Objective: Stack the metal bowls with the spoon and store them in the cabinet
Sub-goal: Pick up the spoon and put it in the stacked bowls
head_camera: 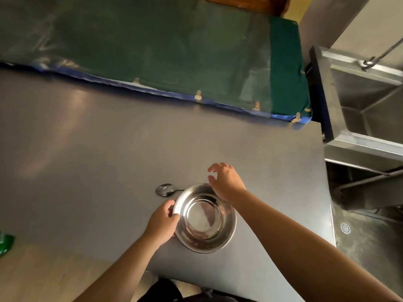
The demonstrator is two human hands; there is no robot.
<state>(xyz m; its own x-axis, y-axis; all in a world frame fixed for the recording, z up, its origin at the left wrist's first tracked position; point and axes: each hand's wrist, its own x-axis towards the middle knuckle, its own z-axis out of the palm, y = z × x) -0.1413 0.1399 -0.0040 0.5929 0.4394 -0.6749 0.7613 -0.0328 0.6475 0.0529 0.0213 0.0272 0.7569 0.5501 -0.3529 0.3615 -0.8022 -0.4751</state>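
Observation:
Shiny metal bowls [205, 219], nested one inside another, sit on the grey table [98, 160] near its right front part. My left hand [162, 223] grips the left rim of the outer bowl. Above the far right rim hovers my right hand [226, 182], fingers spread and holding nothing. A metal spoon [164, 189] lies on the table just beyond the bowls to the left, its handle running behind the rim.
A green mesh panel with a blue lower edge [174, 62] stands along the table's far side. A steel sink unit [366, 101] is to the right, a floor drain [345, 228] below it. A green object [5, 244] shows at the left edge.

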